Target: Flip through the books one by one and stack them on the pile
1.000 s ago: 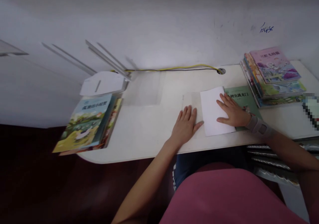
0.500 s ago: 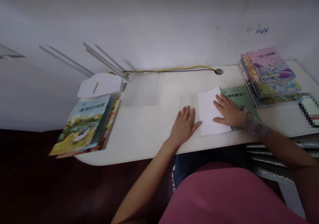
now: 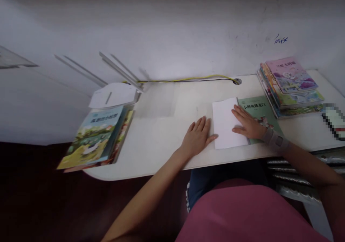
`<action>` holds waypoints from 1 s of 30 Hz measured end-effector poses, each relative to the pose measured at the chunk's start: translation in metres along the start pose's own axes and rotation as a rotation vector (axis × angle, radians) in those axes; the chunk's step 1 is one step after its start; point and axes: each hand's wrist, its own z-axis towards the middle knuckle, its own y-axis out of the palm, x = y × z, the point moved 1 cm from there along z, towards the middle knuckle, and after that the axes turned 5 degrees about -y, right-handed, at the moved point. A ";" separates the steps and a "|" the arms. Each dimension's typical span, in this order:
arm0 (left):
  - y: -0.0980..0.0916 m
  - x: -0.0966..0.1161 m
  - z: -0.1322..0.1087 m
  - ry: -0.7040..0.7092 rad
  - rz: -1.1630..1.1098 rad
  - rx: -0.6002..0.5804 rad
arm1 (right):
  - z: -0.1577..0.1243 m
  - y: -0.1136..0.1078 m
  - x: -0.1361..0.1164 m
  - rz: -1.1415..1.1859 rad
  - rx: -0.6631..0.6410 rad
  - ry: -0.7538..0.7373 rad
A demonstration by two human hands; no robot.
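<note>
A book with a green cover (image 3: 257,107) lies on the white desk in front of me, a blank white page or flap (image 3: 225,127) spread out at its left. My right hand (image 3: 246,123), a grey band on its wrist, rests flat over the boundary between the white page and the green cover, fingers spread. Just left of the page, my left hand (image 3: 198,134) lies palm down on the desk with its fingers stretched out and its thumb tip at the page's edge. Neither hand grips anything.
A thin see-through plastic sheet (image 3: 159,102) lies at the back. At the left, picture books (image 3: 93,134) overhang the desk edge beside a white router (image 3: 113,93) with antennas. A stack of books (image 3: 292,75) stands at the right. A yellow cable (image 3: 194,78) runs along the wall.
My view has shifted slightly. Both hands stay nearly in place, lying flat. The clear film edge seen beside the white page earlier is hardly visible now.
</note>
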 end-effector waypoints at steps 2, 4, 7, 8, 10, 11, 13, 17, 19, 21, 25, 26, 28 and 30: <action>-0.001 -0.009 0.000 0.026 0.012 0.001 | -0.004 -0.004 0.006 -0.015 -0.028 -0.048; -0.001 -0.018 0.001 0.027 0.017 0.014 | -0.003 -0.005 0.009 -0.055 -0.055 -0.073; 0.001 -0.030 0.002 -0.008 0.014 0.019 | 0.008 -0.003 0.008 -0.110 -0.083 -0.079; 0.002 -0.032 0.002 -0.019 0.010 0.017 | 0.012 -0.002 0.007 -0.125 -0.091 -0.079; 0.004 -0.036 0.001 -0.026 -0.001 0.016 | 0.019 0.001 0.005 -0.154 -0.101 -0.082; 0.005 -0.037 0.001 -0.025 -0.007 0.021 | 0.021 0.003 0.005 -0.171 -0.105 -0.084; 0.007 -0.038 -0.001 -0.023 -0.018 0.038 | 0.023 0.005 0.004 -0.202 -0.111 -0.089; 0.009 -0.042 0.001 -0.025 -0.032 0.059 | 0.026 0.006 0.005 -0.230 -0.108 -0.079; 0.009 -0.046 0.006 -0.019 -0.028 0.048 | 0.030 0.006 0.005 -0.240 -0.110 -0.060; 0.008 -0.051 0.011 -0.010 -0.017 0.038 | 0.035 0.006 0.005 -0.251 -0.119 -0.040; 0.007 -0.056 0.016 0.008 0.000 0.038 | 0.041 0.007 0.003 -0.268 -0.138 -0.020; 0.007 -0.056 0.016 0.006 0.003 0.040 | 0.042 0.007 0.003 -0.273 -0.140 -0.017; 0.008 -0.055 0.015 -0.003 0.008 0.049 | 0.042 0.008 0.003 -0.280 -0.137 -0.018; 0.008 -0.054 0.014 -0.008 0.008 0.062 | 0.042 0.010 0.004 -0.281 -0.128 -0.027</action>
